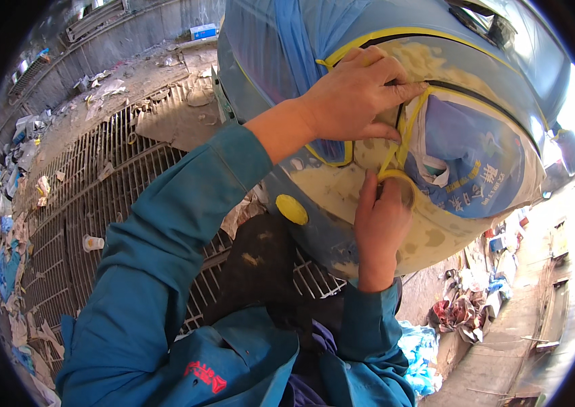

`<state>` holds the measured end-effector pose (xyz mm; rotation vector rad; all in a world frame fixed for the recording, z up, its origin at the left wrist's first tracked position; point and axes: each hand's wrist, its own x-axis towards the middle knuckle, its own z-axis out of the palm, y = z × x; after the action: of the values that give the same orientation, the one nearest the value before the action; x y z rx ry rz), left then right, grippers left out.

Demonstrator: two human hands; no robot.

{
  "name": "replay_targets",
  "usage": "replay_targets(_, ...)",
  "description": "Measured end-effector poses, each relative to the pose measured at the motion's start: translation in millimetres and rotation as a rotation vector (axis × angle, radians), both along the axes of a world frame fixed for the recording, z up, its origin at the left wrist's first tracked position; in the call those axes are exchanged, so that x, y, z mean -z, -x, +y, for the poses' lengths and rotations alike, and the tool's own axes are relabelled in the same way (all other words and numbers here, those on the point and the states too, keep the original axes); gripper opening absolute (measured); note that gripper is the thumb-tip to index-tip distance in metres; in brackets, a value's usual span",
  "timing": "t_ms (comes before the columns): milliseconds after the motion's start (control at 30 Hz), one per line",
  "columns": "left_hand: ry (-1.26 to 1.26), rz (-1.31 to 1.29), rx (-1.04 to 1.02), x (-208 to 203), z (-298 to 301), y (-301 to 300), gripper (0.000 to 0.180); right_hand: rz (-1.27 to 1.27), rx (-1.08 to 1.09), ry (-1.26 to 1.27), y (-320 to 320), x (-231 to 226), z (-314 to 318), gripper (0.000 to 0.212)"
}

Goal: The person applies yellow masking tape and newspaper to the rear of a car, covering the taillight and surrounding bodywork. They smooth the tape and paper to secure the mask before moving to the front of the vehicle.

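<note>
A car's rounded body end carries beige filler patches and blue-grey paint. My left hand is over it with curled fingers, its forefinger tip pressing the upper end of a yellow masking tape strip. The thumb rests lower, beside the strip. Below, my right hand is closed around a roll of masking tape, and the strip runs up from it. Right of the strip, a blue and white printed sheet covers a lamp-shaped area. Part of the roll is hidden by my right fingers.
Blue plastic film edged with yellow tape covers the upper car body. A yellow oval sits low on the bumper. Metal floor grating lies at left, with a white cup on it. Crumpled litter lies at right.
</note>
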<state>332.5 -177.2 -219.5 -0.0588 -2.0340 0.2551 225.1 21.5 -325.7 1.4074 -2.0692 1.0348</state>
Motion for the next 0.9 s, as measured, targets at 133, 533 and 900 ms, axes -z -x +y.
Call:
replay_targets(133,-0.026,0.039,-0.030,7,5,2,0.095,-0.004,0.022,-0.032,-1,-3,0,0.038)
replay_targets(533,-0.042,0.151,-0.070,26,9,17,0.096,-0.064,-0.278,-0.023,-40,27,-6,0.024)
replay_targets(900,-0.724,0.170,0.217,59,53,1,0.050,-0.177,-0.509,-0.079,-31,62,36,0.030)
